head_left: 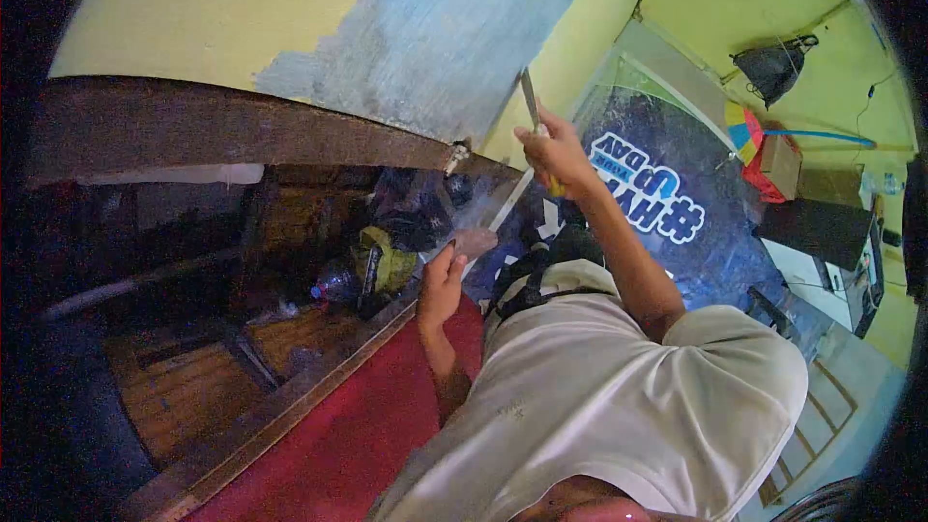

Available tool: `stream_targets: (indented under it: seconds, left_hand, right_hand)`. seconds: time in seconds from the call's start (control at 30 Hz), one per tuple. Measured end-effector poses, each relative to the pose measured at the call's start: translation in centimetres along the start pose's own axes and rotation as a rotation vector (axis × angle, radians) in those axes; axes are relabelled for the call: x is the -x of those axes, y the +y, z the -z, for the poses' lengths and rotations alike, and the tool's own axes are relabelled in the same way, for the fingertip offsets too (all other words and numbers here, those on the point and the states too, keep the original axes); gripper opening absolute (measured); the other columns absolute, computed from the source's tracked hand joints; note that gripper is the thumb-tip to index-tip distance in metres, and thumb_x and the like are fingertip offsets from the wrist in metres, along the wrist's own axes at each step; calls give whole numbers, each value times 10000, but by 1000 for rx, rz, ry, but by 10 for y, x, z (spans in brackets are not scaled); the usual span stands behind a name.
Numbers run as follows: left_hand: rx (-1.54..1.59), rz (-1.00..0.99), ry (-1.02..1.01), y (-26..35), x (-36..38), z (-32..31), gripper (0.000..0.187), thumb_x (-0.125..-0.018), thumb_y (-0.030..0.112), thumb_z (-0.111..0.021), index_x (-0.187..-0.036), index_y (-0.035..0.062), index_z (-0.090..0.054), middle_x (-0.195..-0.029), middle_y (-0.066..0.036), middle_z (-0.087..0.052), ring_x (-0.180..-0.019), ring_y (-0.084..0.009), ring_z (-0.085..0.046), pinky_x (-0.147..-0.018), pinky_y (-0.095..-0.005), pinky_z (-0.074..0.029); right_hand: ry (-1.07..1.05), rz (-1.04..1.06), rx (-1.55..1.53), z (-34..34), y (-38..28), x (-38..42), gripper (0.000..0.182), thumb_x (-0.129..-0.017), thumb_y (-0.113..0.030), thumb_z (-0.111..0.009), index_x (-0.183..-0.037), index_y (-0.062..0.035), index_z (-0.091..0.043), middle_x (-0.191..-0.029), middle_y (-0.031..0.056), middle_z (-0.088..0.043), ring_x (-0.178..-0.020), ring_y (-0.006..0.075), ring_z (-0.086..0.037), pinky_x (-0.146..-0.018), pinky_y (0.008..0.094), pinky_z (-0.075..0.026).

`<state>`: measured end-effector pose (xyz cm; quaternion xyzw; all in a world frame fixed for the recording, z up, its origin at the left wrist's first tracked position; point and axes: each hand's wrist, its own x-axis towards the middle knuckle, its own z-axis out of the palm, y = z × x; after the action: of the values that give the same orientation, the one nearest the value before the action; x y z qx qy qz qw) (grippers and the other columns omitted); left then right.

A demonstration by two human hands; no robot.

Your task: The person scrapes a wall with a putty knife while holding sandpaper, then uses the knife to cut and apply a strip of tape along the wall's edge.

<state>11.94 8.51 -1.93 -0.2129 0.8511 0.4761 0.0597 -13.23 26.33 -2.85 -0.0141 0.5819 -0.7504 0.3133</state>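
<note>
Grey wet plaster patch (440,39) sits high on the yellow wall, half spread.
Right hand (553,157) has its grip closed on a thin metal scraper (530,99); left hand (441,282) holds a small flat board (474,243). Next, I think, more plaster must be pressed on gently.

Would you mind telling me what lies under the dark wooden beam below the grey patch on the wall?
Under the wooden beam sit a yellow-green bag, a plastic bottle and wooden planks. Further back is too dark to tell.
</note>
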Motion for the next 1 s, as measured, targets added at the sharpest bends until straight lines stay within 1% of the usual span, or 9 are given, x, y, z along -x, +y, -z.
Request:
stream_targets:
  seconds: [0.13, 0.2, 0.27, 0.4, 0.43, 0.53, 0.7, 0.77, 1.0]
  left_hand:
    - [66, 18, -12, -6, 5, -6, 362, -1020, 161, -522, -1303, -57, -577, -1160, -236, -685, -1073, -291, -667, -920, -368, -482]
    - [-97, 51, 0, -5, 1, -4, 370, -1024, 170, -524, -1309, -61, -573, -1170, -245, -681, -1089, -285, -665, -927, -367, -480]
    - [-73, 73, -50, 10, -2, 3, 372, -1029, 183, -521, -1304, -62, -574, -1152, -254, -679, -1074, -283, -669, -918, -370, -484]
    - [-53, 2, 36, 28, 0, -1, 360, -1035, 203, -517, -1266, -64, -589, -1085, -257, -682, -999, -307, -679, -885, -385, -493]
    - [-31, 20, -5, 27, 2, -2, 358, -1037, 203, -514, -1267, -62, -588, -1085, -251, -684, -1003, -305, -678, -886, -382, -493]
    - [14, 21, -64, 12, -10, 4, 351, -1041, 204, -509, -1266, -53, -590, -1085, -232, -690, -1011, -287, -675, -890, -372, -490]
    - [12, -16, -55, 5, -16, -4, 335, -1039, 214, -518, -1245, -35, -605, -1079, -207, -698, -999, -252, -665, -886, -357, -485]
    - [30, -14, -34, 28, -16, 2, 331, -1035, 208, -524, -1242, -36, -607, -1080, -212, -696, -990, -274, -666, -887, -362, -485]
    - [-102, 18, -70, 17, -21, 1, 328, -1033, 157, -508, -1287, -31, -597, -1153, -199, -697, -1067, -270, -662, -935, -375, -479]
  right_hand:
    - [80, -38, -131, 11, 0, -25, 649, -975, -117, -639, -1560, -145, -360, -569, -35, -444, -351, 96, -386, -328, 272, -319]
    - [48, 11, -96, 1, 6, -11, 689, -977, -120, -638, -1581, -143, -308, -569, -30, -440, -354, 94, -389, -333, 266, -319]
    - [15, 65, -66, -15, 8, 3, 730, -979, -123, -637, -1601, -141, -256, -568, -25, -437, -358, 92, -393, -337, 259, -320]
    - [135, -66, -56, 5, -14, -15, 730, -975, -100, -635, -1603, -159, -266, -579, -26, -454, -389, 82, -398, -346, 267, -326]
    - [122, -47, -104, 7, -8, -14, 718, -960, -144, -653, -1591, -160, -311, -603, 5, -532, -424, 82, -425, -380, 290, -357]
    - [-53, 14, 76, 5, -8, 2, 766, -965, -143, -649, -1609, -135, -235, -590, 0, -499, -417, 84, -413, -373, 290, -348]
    - [126, -71, 34, 11, -19, -11, 736, -947, -132, -673, -1590, -163, -316, -644, -2, -531, -444, 88, -434, -402, 276, -363]
    - [32, 42, 70, 9, -2, -9, 739, -951, -138, -672, -1593, -167, -307, -644, -7, -523, -445, 89, -426, -403, 272, -359]
    - [2, -61, 72, 16, -8, -2, 739, -948, -133, -667, -1593, -176, -310, -602, -22, -496, -433, 88, -422, -391, 287, -339]
